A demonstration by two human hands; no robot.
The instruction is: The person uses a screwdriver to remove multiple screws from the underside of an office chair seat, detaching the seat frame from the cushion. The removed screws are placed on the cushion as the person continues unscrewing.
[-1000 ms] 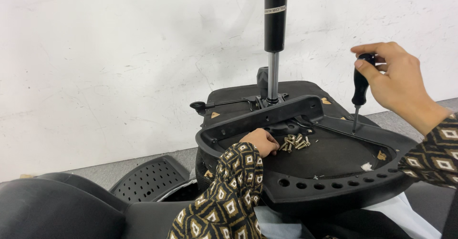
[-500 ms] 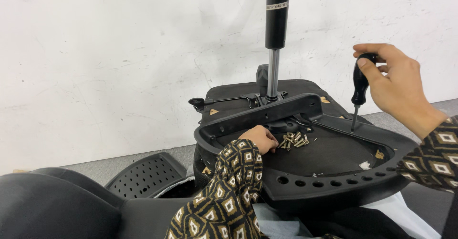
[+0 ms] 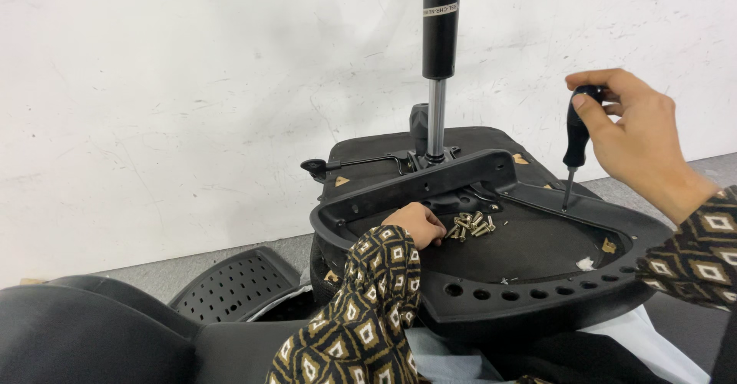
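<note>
2 hands | right hand [image 3: 641, 135] fingers grasping screwdriver [image 3: 576, 140] | left hand [image 3: 414, 224] fingers curled beside screws [image 3: 471, 226]

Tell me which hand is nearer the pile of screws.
Left. The left hand rests right beside the pile of screws, fingertips about touching it; the right hand is raised well off, gripping a screwdriver.

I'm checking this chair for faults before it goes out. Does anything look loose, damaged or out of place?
A small heap of loose screws lies on the upturned chair seat base, beside the left hand. A pale scrap sits near the rim. The right hand holds a screwdriver upright. No visible damage.
</note>
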